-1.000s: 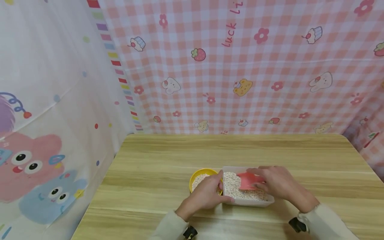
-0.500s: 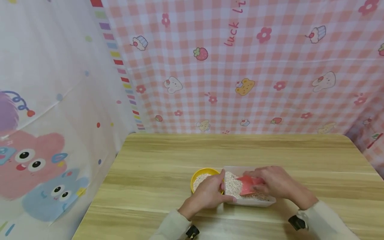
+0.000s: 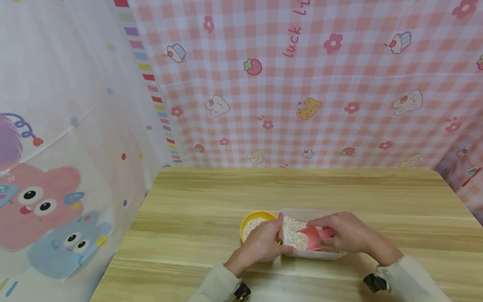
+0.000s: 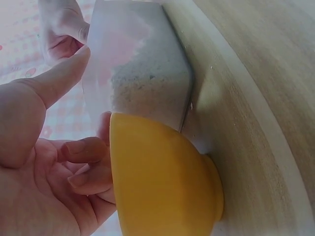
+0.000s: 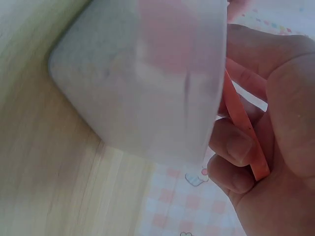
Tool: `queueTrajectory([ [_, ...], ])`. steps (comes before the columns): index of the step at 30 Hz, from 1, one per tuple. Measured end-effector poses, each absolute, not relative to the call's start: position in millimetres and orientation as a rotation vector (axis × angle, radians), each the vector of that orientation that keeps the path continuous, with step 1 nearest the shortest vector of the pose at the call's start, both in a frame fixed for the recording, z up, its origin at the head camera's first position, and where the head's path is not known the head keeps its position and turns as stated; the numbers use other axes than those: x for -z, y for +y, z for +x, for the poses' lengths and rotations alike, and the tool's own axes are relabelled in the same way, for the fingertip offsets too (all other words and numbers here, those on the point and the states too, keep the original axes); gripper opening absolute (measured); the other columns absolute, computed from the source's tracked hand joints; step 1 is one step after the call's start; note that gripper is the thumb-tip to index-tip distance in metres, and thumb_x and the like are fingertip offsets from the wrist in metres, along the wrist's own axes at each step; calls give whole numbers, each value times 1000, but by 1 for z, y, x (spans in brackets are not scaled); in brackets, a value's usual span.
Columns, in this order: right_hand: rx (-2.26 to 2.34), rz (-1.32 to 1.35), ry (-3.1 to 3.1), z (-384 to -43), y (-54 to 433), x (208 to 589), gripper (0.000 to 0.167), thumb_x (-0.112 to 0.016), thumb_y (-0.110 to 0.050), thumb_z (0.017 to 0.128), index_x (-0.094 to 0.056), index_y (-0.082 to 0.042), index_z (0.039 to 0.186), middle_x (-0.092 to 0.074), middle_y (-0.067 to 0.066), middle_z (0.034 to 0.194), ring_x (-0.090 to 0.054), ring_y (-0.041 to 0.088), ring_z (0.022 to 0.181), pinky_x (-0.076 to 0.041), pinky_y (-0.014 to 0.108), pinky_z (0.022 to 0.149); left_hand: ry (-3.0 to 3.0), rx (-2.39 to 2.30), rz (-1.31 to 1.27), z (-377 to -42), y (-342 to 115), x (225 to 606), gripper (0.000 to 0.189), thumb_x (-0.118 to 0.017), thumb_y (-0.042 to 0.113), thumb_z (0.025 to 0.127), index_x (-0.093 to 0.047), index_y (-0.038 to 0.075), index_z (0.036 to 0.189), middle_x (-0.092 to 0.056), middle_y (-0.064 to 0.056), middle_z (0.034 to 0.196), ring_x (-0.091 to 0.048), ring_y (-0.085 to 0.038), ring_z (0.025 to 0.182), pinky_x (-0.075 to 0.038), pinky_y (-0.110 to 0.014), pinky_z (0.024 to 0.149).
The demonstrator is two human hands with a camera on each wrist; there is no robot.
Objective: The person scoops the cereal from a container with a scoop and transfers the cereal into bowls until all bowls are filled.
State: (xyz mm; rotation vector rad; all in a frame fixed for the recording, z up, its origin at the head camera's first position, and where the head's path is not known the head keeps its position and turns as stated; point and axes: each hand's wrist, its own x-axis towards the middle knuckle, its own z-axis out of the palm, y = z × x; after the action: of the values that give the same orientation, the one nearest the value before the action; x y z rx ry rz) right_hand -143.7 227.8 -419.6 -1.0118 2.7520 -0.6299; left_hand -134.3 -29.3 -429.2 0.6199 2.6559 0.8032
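My right hand grips the handle of a pinkish-red scoop, whose blade sits in the oat-like flakes of a translucent plastic box. In the right wrist view the orange-red handle lies across my palm under curled fingers. My left hand holds the box's left end, thumb at the near corner and fingers along the end wall. Pressed close to that hand stands a yellow bowl with pale flakes inside. The left wrist view shows the bowl's outside beside the curled fingers.
Bowl and box stand side by side on a wood-grain table. A pink checked cloth hangs behind its far edge, and a white cartoon-printed cloth hangs at the left. Each sleeve has a black device at the wrist.
The scoop has turned and dug deeper into the flakes, its blade shifting slightly toward the near side, with the right hand tilting along. The left hand keeps its hold on the box.
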Motion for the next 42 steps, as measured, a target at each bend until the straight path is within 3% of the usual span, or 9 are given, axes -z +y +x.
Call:
queueTrajectory([
  [4, 623, -1013, 2753, -143, 222, 422, 42, -79, -25, 84, -70, -14, 124, -72, 0, 115, -41, 1, 67, -36, 22, 62, 2655, -803, 638, -134, -30, 430, 102, -83, 43, 78, -29, 1, 154, -52, 12, 72, -41, -3, 58, -35, -19, 54],
  [7, 634, -998, 2738, -143, 218, 423, 42, -77, -22, 84, -69, -13, 125, -70, -8, 95, -34, 1, 61, -32, 21, 56, 2657, -806, 645, -134, -30, 430, 102, -83, 43, 78, -29, 0, 154, -51, 12, 72, -41, -2, 58, -36, -19, 54],
  [12, 651, -965, 2737, -142, 218, 425, 43, -77, -23, 85, -68, -12, 126, -53, -18, 72, -26, 1, 57, -25, 21, 52, 2653, -818, 652, -134, -30, 429, 102, -83, 42, 78, -29, 0, 154, -52, 12, 72, -41, -2, 58, -36, -19, 54],
  [20, 776, -913, 2710, -138, 226, 422, 41, -77, -17, 85, -69, -11, 125, -60, -15, 76, -34, 0, 59, -33, 20, 55, 2653, -799, 640, -133, -28, 429, 102, -82, 44, 79, -28, 3, 155, -51, 14, 70, -41, -2, 58, -36, -19, 54],
  [27, 888, -869, 2671, -139, 231, 423, 40, -75, -17, 87, -67, -10, 126, -43, -15, 64, -36, -1, 57, -33, 20, 51, 2641, -807, 616, -134, -30, 430, 102, -82, 43, 79, -27, 3, 155, -52, 14, 71, -42, -3, 57, -36, -19, 54],
  [42, 1068, -791, 2686, -136, 237, 433, 37, -75, -25, 89, -69, -14, 124, -42, -15, 62, -38, -1, 56, -37, 20, 50, 2610, -865, 596, -133, -31, 428, 103, -82, 43, 79, -25, 4, 156, -53, 11, 70, -42, -4, 55, -35, -20, 51],
])
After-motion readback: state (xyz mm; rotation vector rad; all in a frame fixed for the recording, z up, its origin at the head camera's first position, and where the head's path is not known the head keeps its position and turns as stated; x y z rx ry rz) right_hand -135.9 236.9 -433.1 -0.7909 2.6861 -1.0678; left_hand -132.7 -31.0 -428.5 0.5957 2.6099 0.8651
